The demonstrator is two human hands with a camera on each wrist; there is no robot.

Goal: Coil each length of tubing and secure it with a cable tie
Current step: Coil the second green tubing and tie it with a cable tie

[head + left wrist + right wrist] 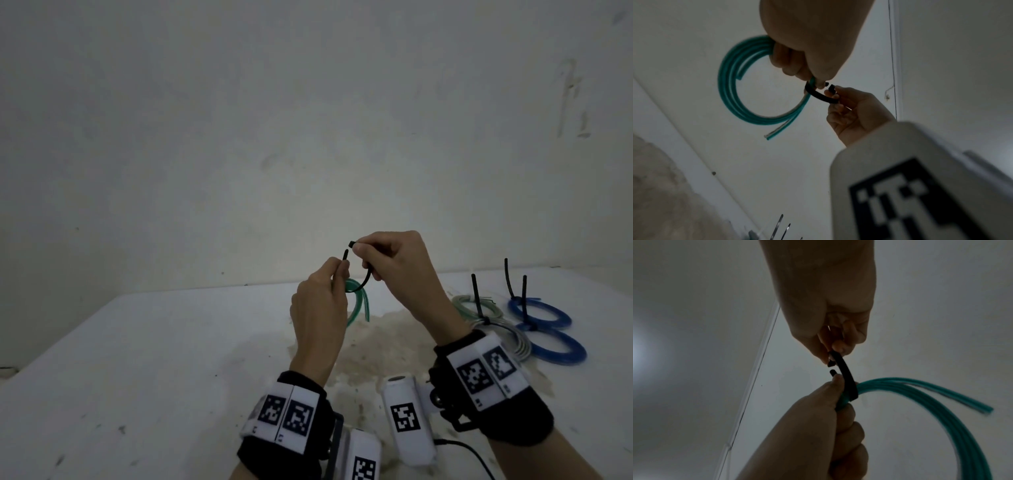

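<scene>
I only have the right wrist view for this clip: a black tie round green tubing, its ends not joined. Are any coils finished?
Observer: Yes. The head view shows a clear coil and a blue coil lying tied on the table, at the right.
Operator: Is the green one resting on anything?
Observer: No. The left hand grips the green tubing and the right hand pinches the tie, both raised above the table.
Operator: Is it a full loop?
Observer: Yes, in the left wrist view, with both cut ends loose.
</scene>
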